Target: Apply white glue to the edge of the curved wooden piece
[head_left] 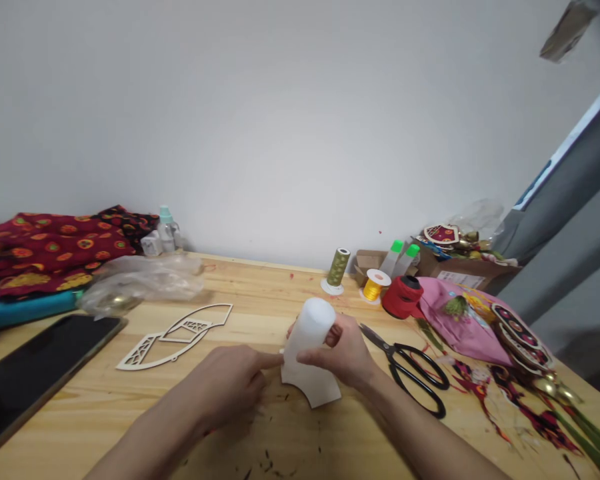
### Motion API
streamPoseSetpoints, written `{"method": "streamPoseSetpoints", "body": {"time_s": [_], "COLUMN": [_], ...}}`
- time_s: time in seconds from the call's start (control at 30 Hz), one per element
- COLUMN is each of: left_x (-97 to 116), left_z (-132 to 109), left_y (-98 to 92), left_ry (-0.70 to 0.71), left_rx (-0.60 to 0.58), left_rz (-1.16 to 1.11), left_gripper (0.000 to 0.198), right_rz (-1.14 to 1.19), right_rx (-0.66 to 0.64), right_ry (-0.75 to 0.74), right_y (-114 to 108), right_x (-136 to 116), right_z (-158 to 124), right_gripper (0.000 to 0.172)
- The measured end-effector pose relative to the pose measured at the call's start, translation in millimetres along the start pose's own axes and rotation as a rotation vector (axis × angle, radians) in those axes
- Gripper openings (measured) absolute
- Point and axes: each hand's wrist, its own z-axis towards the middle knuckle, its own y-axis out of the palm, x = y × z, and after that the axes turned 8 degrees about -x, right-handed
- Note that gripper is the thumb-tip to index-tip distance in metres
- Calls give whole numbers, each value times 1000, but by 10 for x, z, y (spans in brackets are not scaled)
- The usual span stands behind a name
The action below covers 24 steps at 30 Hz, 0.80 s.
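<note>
A white cylinder (pixel 310 327), like a bottle with its flat end turned up, stands tilted near the table's front middle. My right hand (pixel 347 353) is closed around it, thumb at the front and fingers behind. Below it shows a white fan-shaped piece (pixel 317 392) with a curved lower edge; the contact between the two is hidden. From the left, my left hand (pixel 235 377) reaches in with its index finger stretched out, the tip at the piece's left edge. Its other fingers are curled and partly hidden, with nothing visible in them.
Left lie a fan-shaped openwork frame (pixel 175 339), a phone (pixel 40 373), a plastic bag (pixel 145 280) and patterned cloth (pixel 70 247). Black-handled scissors (pixel 405 363) lie close to my right arm. Thread spools (pixel 339 268), a red cone (pixel 403 297), green-capped bottles (pixel 394 257) and fabric scraps (pixel 480 390) stand farther right.
</note>
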Motion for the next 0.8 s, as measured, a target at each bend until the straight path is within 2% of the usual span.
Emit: {"method": "streamPoseSetpoints", "body": {"time_s": [0.2, 0.4, 0.57, 0.8], "left_x": [0, -71, -62, -57], "left_z": [-8, 42, 47, 51], "left_y": [2, 99, 77, 81], "left_ry": [49, 43, 57, 33], "left_rx": [26, 66, 52, 39], "left_rz": [22, 38, 27, 1], "left_gripper": [50, 45, 40, 44], "right_rz": [-148, -147, -192, -128], "right_rx": [-94, -81, -84, -72], "right_ry": [0, 21, 20, 55], "right_y": [-40, -28, -69, -48], "right_x": [-1, -18, -46, -105], "right_z": [-7, 1, -21, -48], "right_gripper": [29, 32, 31, 32]}}
